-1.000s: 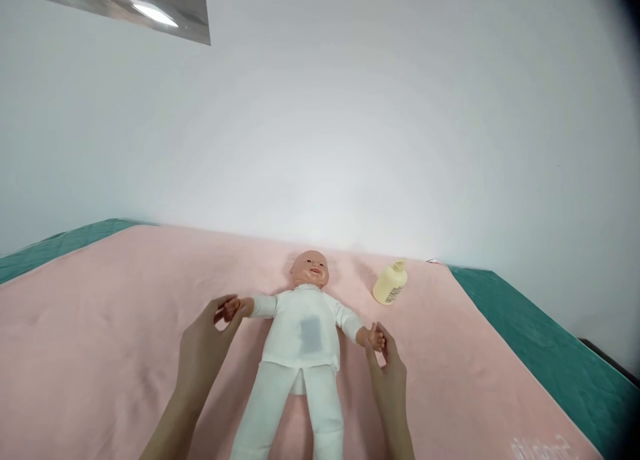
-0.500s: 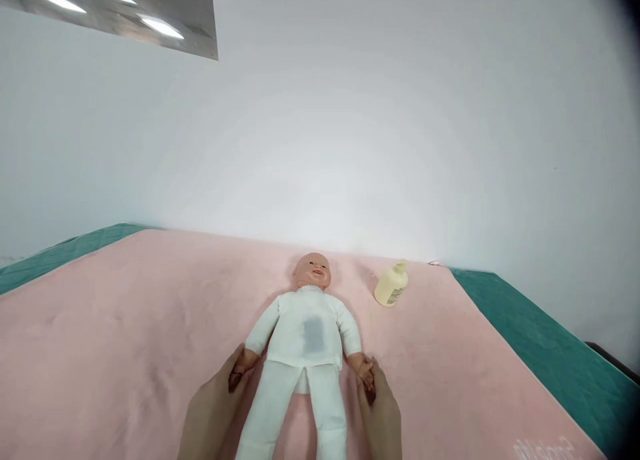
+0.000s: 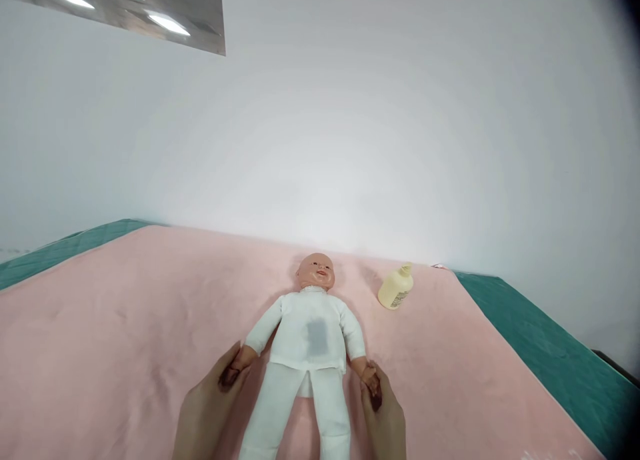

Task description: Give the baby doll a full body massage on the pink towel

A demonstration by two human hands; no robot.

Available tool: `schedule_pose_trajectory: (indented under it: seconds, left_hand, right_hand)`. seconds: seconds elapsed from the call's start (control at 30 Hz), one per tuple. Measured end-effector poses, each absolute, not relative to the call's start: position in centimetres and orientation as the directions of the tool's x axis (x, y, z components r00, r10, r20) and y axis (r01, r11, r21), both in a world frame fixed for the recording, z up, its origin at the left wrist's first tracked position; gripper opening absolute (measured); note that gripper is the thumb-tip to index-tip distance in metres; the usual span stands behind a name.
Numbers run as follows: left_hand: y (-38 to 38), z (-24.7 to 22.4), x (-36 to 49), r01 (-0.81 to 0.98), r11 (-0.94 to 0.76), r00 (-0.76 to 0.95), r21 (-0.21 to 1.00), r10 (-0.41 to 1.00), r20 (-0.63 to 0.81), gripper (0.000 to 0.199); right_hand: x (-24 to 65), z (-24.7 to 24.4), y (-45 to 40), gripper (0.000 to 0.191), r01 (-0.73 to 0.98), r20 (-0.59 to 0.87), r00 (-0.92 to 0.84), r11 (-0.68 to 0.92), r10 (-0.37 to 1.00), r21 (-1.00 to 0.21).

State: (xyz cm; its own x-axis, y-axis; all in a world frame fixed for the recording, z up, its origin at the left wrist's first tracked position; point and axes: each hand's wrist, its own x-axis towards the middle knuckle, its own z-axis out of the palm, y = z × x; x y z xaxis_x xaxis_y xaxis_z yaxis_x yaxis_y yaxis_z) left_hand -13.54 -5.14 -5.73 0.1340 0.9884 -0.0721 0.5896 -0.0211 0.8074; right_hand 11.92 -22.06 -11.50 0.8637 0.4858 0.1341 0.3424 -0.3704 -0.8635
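Observation:
A baby doll (image 3: 307,333) in a white top and trousers lies on its back, head toward the wall, with a grey patch on its chest. My left hand (image 3: 213,397) is closed around the doll's hand on the left side. On the other side, my right hand (image 3: 385,410) grips the doll's other hand between thumb and fingers. Both doll arms stretch down and outward beside its body. The doll's feet lie outside the bottom of the view.
Beneath the doll spreads a pink blanket (image 3: 125,320) over a green mat (image 3: 540,340). A pale yellow bottle (image 3: 396,288) stands to the right of the doll's head. Behind rises a white wall (image 3: 350,113) with a shiny panel (image 3: 150,13) at upper left.
My left hand has shifted slightly outward to the left, with the doll's hand still in it. The whole view has moved a little; the right hand keeps its hold.

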Motion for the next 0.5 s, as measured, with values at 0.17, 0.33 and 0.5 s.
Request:
schedule_pose_trajectory:
  seconds: [0.17,0.33,0.5]
  left_hand:
    - [-3.4,-4.2,-13.5,0.458,-0.018,-0.007,0.889,1.000,0.023,0.050]
    - [-0.8,-1.3,-11.0,0.353,-0.176,-0.040,0.919,0.978,0.203,0.055]
    - [3.6,0.4,-7.4,0.250,-0.315,-0.024,0.916,0.943,0.331,0.065]
  right_hand:
    - [12.7,-8.4,-21.8,0.060,0.254,0.061,0.887,-0.374,0.457,-0.892]
    - [14.7,-3.9,-18.9,0.061,0.303,0.165,0.893,-0.289,0.418,-0.908]
    - [18.2,-1.7,-13.3,0.064,0.436,0.315,0.823,-0.171,0.472,-0.883]
